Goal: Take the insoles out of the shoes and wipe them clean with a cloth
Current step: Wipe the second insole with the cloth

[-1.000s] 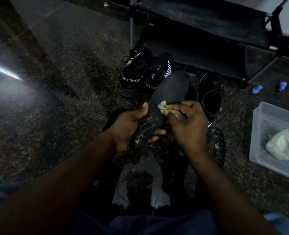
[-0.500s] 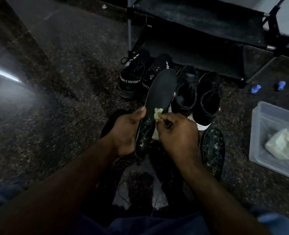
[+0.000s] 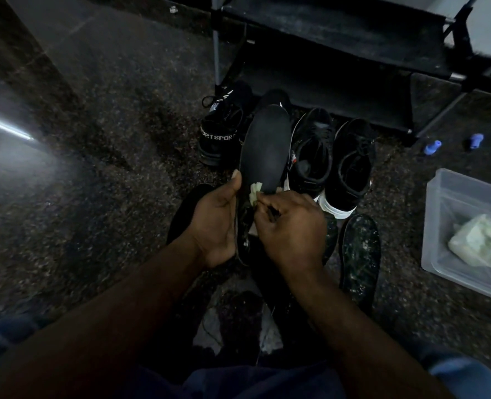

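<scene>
Gripping the black insole (image 3: 267, 145) at its lower end, my left hand (image 3: 215, 223) curls round its edge, toe aimed at twelve o'clock; right hand (image 3: 290, 226) pinches a pale cloth (image 3: 255, 194) against its face. Beyond, shoes (image 3: 350, 165) at twelve, second insole (image 3: 359, 260) at four, plastic tub (image 3: 468, 197) at three.

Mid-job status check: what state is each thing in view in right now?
left hand: grips the held insole near its heel.
right hand: pinches the cloth against it.
held insole: lifted off the floor, toe away.
cloth: bunched, touching the held insole.
speckled insole: flat on the floor, untouched.
high-top shoes: upright before the rack.
clear container: open, pale wad inside.
</scene>
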`<state>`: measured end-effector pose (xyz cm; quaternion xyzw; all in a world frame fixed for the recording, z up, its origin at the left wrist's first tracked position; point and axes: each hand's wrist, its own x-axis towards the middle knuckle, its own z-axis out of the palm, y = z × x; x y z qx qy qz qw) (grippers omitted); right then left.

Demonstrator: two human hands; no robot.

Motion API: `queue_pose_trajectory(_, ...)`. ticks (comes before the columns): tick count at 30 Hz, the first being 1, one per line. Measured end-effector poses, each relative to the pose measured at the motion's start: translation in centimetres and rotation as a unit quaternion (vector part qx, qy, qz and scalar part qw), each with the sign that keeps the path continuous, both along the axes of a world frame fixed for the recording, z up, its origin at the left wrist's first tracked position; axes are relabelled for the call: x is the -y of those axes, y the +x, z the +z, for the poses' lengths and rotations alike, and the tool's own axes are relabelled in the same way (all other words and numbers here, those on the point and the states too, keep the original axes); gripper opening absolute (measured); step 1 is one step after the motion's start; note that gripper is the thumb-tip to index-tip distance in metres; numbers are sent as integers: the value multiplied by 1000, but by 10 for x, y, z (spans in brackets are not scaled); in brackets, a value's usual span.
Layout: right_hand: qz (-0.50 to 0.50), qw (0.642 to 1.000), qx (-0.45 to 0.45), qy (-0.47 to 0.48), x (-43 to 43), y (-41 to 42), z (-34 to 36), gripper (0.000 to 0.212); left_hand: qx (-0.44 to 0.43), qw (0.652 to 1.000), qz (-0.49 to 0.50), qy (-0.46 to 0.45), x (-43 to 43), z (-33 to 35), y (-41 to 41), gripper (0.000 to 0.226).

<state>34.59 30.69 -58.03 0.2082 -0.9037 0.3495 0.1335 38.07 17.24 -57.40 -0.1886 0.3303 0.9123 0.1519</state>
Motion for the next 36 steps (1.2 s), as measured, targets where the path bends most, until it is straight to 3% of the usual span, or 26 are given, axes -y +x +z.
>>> queue_pose_trajectory(5,-35,999,6,3,-8,-10,0,17,-2,1000,20,-10,0,1,-1,65)
queue_pose_trajectory(12,11,994,62,-89,10,9,-1,15,52,998,36,8,2,-2,0,87)
queue_pose_trajectory(18,56,970,143,-187,15,15,10,13,79,990,77,-88,-9,2,-1,76)
queue_pose_trajectory(22,17,997,64,-30,3,3,2,14,66,994,59,-57,-5,3,0,82)
queue_pose_trajectory(24,-14,998,66,-10,-3,-5,-1,12,51,997,44,-30,-3,3,0,87)
queue_pose_trajectory(30,-13,995,71,-66,5,5,1,10,35,998,40,-15,-3,0,1,83)
queue_pose_trajectory(34,24,970,173,-170,18,19,8,10,47,997,45,-40,-3,1,0,82)
queue_pose_trajectory(36,41,969,173,-174,19,21,11,10,50,997,34,-52,-3,0,0,83)
